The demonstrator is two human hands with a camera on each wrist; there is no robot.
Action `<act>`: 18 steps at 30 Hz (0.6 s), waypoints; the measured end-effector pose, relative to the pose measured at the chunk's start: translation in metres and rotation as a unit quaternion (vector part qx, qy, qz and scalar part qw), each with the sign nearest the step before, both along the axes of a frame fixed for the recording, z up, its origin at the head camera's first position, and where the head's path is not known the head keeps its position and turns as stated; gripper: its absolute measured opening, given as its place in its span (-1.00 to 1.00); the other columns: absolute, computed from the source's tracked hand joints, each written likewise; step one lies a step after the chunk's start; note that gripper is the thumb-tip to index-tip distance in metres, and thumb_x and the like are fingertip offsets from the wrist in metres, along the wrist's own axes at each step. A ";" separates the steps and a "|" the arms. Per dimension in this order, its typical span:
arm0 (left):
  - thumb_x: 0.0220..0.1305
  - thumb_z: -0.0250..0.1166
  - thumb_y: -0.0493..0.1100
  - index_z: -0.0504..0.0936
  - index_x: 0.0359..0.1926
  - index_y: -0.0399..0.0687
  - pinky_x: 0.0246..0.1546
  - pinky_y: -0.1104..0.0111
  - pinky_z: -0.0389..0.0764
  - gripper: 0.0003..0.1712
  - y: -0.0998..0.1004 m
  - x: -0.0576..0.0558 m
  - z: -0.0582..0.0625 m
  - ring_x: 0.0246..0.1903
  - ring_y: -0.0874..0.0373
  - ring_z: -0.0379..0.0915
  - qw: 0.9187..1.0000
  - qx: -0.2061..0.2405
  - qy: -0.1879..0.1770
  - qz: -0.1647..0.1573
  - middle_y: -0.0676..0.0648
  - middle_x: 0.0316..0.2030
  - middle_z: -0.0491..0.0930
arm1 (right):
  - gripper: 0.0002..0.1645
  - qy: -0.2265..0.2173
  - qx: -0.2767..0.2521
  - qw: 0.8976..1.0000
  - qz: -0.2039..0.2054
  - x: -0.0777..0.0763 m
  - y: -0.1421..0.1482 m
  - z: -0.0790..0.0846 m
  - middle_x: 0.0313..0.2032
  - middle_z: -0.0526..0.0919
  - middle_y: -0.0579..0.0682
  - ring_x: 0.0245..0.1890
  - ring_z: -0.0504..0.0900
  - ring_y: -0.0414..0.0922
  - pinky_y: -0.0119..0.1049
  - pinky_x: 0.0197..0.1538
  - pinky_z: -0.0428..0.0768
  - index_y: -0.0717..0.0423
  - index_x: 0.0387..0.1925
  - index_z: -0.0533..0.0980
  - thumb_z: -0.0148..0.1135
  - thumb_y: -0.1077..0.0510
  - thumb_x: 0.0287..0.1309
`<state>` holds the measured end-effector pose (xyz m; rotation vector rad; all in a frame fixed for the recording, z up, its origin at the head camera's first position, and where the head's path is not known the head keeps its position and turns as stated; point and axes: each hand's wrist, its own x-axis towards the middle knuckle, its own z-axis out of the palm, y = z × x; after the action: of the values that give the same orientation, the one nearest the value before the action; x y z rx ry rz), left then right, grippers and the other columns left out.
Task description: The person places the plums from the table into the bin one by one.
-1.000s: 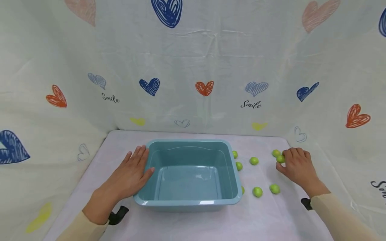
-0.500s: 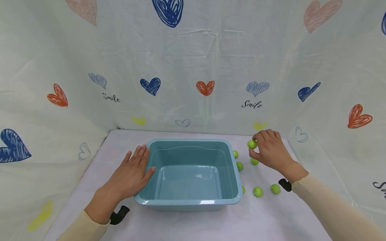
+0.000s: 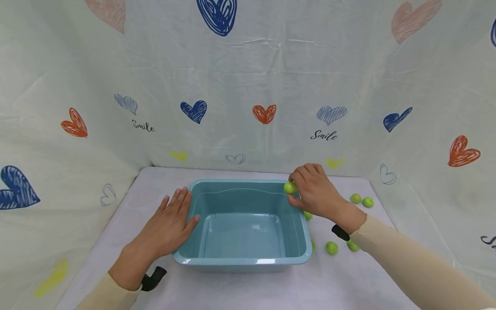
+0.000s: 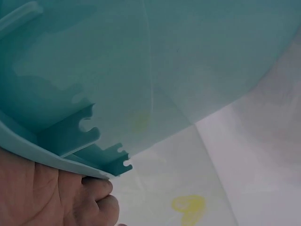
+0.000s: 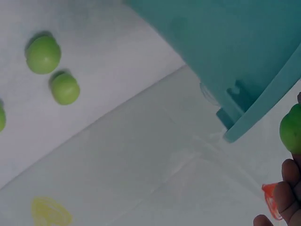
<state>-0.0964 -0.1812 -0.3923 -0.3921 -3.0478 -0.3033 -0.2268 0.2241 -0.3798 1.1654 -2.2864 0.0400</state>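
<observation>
A light-blue plastic basin [image 3: 242, 261] stands upright on the table, with nothing visible inside. My left hand [image 3: 166, 224] rests on its left rim with fingers straight, and the left wrist view shows the hand [image 4: 56, 197] against that rim [image 4: 51, 165]. Above the basin's far right corner, my right hand [image 3: 315, 189] pinches a small round green fruit [image 3: 289, 187] between thumb and fingers. In the right wrist view that fruit [image 5: 292, 129] sits at the right edge, held by the fingertips. The fruit's exact kind is hard to tell.
Several like green fruits lie right of the basin: a pair at the back [image 3: 355, 198], one nearer the front [image 3: 331, 248], and others partly hidden by the basin or right arm. A white sheet with printed hearts [image 3: 265, 114] hangs behind the white-covered table [image 3: 232, 292].
My right hand has picked up one fruit from the back right group and carried it left to the basin's far right corner. The left hand stays on the rim.
</observation>
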 end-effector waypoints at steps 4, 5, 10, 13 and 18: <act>0.64 0.06 0.10 0.11 0.59 -0.48 0.57 -0.28 0.06 -0.15 0.000 0.000 0.000 0.62 -0.37 -0.06 1.000 0.000 0.002 -0.001 -0.43 0.61 0.06 | -0.54 -0.002 0.009 0.999 0.031 0.002 -0.019 -0.002 -0.22 0.59 0.04 -0.14 0.51 0.05 0.05 0.05 0.49 0.14 -0.16 0.53 0.45 -0.10 0.11; 0.64 0.06 0.10 0.11 0.59 -0.48 0.57 -0.28 0.06 -0.15 0.000 0.000 0.000 0.62 -0.37 -0.06 1.000 0.000 0.002 -0.001 -0.43 0.61 0.07 | -0.54 -0.004 0.013 0.999 0.039 0.003 -0.023 -0.003 -0.22 0.59 0.03 -0.14 0.51 0.05 0.03 0.04 0.49 0.13 -0.16 0.54 0.43 -0.12 0.13; 0.64 0.04 0.11 0.11 0.59 -0.48 0.57 -0.27 0.06 -0.15 0.000 0.000 -0.001 0.62 -0.36 -0.06 1.000 0.000 0.000 0.001 -0.43 0.61 0.07 | -0.56 -0.007 0.029 0.998 0.064 0.007 -0.042 -0.007 -0.25 0.58 -0.01 -0.16 0.50 0.00 -0.04 0.00 0.49 0.10 -0.17 0.55 0.38 -0.16 0.18; 0.64 0.05 0.11 0.12 0.59 -0.48 0.57 -0.28 0.06 -0.15 0.000 0.000 -0.002 0.62 -0.37 -0.06 1.000 0.002 0.001 0.002 -0.43 0.61 0.07 | -0.57 -0.009 0.034 0.997 0.068 0.009 -0.050 -0.010 -0.26 0.56 -0.02 -0.18 0.49 -0.02 -0.08 -0.03 0.49 0.09 -0.18 0.55 0.36 -0.16 0.19; 0.64 0.05 0.12 0.11 0.59 -0.47 0.57 -0.29 0.05 -0.14 0.000 0.000 -0.002 0.62 -0.37 -0.06 1.000 0.003 -0.001 0.003 -0.43 0.61 0.07 | -0.59 -0.026 0.046 0.997 0.063 0.012 -0.059 -0.014 -0.26 0.55 -0.05 -0.18 0.48 -0.05 -0.11 -0.02 0.48 0.05 -0.19 0.53 0.32 -0.18 0.22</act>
<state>-0.0963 -0.1814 -0.3945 -0.3811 -3.0484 -0.3122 -0.2150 0.1649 -0.3940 1.3704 -2.2775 0.0140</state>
